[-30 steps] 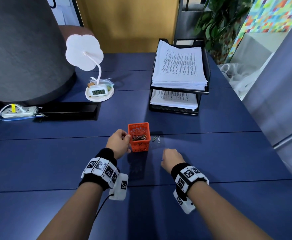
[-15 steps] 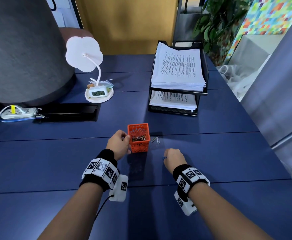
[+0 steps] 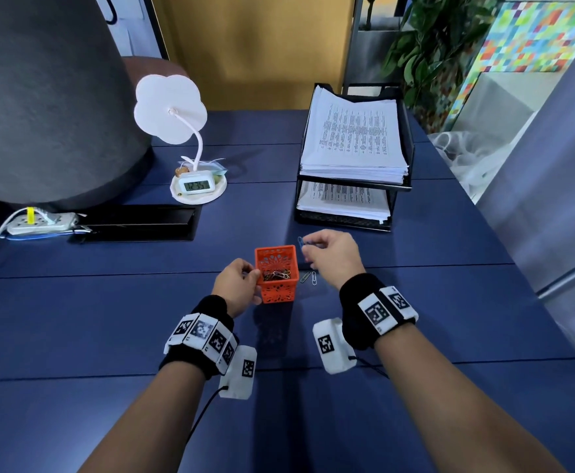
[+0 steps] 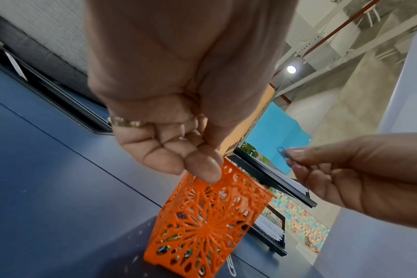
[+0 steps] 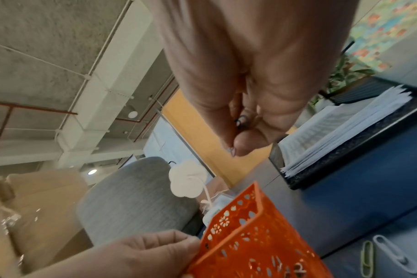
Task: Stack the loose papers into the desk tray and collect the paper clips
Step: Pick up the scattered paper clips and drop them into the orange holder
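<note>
A dark blue bench (image 3: 108, 319) fills the view, backed by a yellow wall and a leafy plant. At its far right stands a black two-tier desk tray (image 3: 403, 186) with stacks of printed papers (image 3: 356, 138) on both levels. Near the middle sits a small orange perforated basket (image 3: 276, 278) with a heap of paper clips (image 3: 277, 275) inside. The left hand (image 3: 236, 285) grips the basket's left wall, thumb and fingers curled around its rim. The right hand (image 3: 335, 257) hovers just beyond the basket's right rim, thumb and forefinger pinching a blue paper clip (image 3: 300, 243). Two loose clips (image 3: 310, 277) lie on the bench just right of the basket.
</note>
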A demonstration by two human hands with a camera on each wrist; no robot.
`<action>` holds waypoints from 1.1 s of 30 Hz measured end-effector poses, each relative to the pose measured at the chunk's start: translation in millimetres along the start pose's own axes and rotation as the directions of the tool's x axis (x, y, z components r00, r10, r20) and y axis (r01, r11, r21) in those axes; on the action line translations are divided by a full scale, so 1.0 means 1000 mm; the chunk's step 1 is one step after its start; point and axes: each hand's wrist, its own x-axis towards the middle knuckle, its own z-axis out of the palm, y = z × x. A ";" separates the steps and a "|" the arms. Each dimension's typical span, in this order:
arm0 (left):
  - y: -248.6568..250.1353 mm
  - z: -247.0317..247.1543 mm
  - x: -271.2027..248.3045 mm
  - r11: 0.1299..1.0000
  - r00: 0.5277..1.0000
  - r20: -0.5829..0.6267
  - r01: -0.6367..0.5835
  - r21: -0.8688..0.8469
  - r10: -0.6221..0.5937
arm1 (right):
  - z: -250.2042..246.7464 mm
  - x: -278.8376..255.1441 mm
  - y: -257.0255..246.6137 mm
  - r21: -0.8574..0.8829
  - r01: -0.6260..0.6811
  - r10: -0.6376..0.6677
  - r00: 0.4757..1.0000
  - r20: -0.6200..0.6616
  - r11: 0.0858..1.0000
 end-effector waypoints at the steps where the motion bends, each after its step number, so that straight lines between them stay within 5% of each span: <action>1: 0.000 0.000 0.000 1.000 1.000 0.000 0.001 0.001 -0.001 | 0.004 0.000 -0.002 0.014 0.005 -0.005 1.000 0.027 1.000; 9: -0.002 -0.003 -0.001 0.999 1.000 0.020 -0.003 -0.038 0.004 | 0.006 0.002 0.003 -0.223 0.123 -0.073 0.973 0.221 0.967; 16: -0.001 -0.006 0.009 0.998 1.000 0.031 0.000 -0.068 0.002 | 0.004 0.019 0.032 -0.276 -0.031 0.056 0.995 0.084 0.961; 23: -0.005 -0.009 0.020 0.997 1.000 0.010 -0.007 -0.071 0.008 | 0.018 0.024 0.066 -0.596 -0.124 0.216 0.973 0.085 0.793; 33: -0.010 -0.012 0.029 0.999 1.000 0.022 -0.019 -0.044 0.020 | 0.037 0.035 0.068 -0.728 -0.094 0.184 0.982 0.045 0.679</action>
